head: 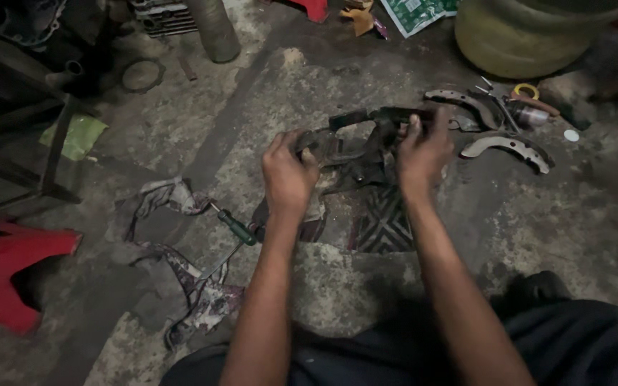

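Note:
Both my hands hold a dark, greasy metal part [357, 146] just above a patterned rag [380, 225] on the concrete floor. My left hand [289, 175] is closed around its left end. My right hand [422, 150] grips its right side, fingers over the top bar. The part's exact shape is hard to make out in the dim light. Two curved brake shoes [511, 146] [463, 100] lie just right of my right hand.
A green-handled screwdriver [236, 227] lies on crumpled cloth [173, 250] at lower left. A red plastic panel [5, 275] sits far left, a metal frame [44, 154] above it. A large yellowish drum [523, 36] stands top right, small tools [516, 107] beside it.

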